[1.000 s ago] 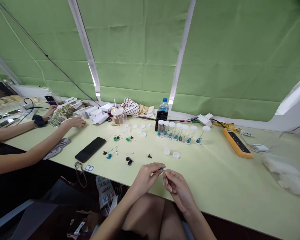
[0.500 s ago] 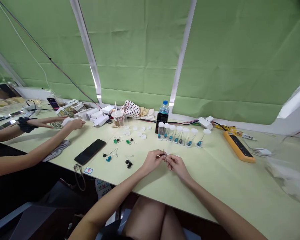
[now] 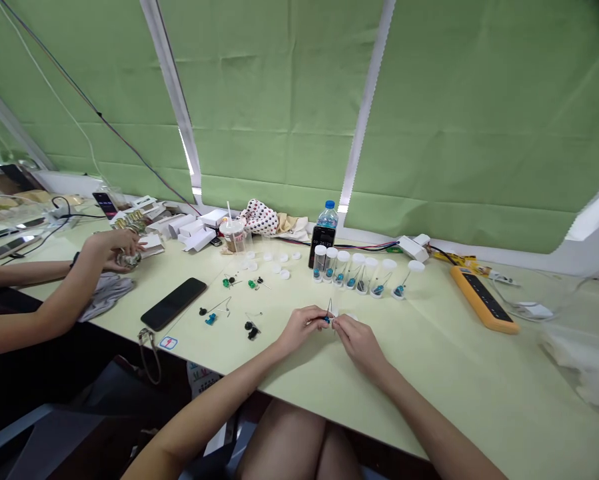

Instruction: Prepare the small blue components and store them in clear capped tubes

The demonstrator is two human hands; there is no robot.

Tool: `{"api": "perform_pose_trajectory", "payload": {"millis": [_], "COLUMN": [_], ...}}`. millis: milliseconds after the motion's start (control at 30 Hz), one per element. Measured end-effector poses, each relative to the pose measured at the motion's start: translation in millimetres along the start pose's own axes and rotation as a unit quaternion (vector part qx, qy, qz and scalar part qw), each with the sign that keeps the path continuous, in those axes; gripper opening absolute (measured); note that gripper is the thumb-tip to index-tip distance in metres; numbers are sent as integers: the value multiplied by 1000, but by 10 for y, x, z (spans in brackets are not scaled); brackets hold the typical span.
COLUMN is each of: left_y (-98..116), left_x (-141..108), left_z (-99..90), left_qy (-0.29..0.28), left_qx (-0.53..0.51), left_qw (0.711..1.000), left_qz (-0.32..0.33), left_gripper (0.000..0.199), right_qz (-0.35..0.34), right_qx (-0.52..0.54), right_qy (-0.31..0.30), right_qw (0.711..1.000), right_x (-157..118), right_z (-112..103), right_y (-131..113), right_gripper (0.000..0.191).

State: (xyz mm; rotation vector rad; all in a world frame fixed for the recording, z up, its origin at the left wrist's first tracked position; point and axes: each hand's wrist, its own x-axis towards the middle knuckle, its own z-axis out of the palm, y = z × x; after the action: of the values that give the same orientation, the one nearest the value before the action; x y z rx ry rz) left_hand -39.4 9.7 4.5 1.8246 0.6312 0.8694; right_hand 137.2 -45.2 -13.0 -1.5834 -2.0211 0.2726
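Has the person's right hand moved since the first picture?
Yes: the bare right hand has moved up the table, closer to the row of capped clear plastic vials.

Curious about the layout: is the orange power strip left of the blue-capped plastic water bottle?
No, the orange power strip lies right of the blue-capped plastic water bottle.

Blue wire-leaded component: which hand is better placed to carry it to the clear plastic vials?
Probably the right hand: it sits just below the clear plastic vials, while the left hand lies further aside; both touch the blue wire-leaded component.
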Motion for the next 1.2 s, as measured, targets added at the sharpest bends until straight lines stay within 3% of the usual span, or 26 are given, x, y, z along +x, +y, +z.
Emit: {"api": "perform_pose_trajectory", "payload": {"millis": [200,333,833,1200], "left_y": [-40,-75,-101,-62], "left_x": [12,15,-41,-18], "left_z": [74,82,83,63], "left_qy": [30,26,17,5], "left_qx": [-178,-218,-225,-244], "left_qw": [980,971,963,958], "left_qz": [-86,-100,-145,-152], "left_gripper": [30,26,32,32], "right_qz": [-116,-162,-134,-170], "right_qx": [-106,-134,-121,-139], "right_qy": [74,86,40,53], "right_qw": [985,974,983,974], "right_x": [11,-1,-73,-66], "right_z": [5,-52,3,-71], "right_y": [196,225,145,135], "right_gripper": [36,34,42,30]}}
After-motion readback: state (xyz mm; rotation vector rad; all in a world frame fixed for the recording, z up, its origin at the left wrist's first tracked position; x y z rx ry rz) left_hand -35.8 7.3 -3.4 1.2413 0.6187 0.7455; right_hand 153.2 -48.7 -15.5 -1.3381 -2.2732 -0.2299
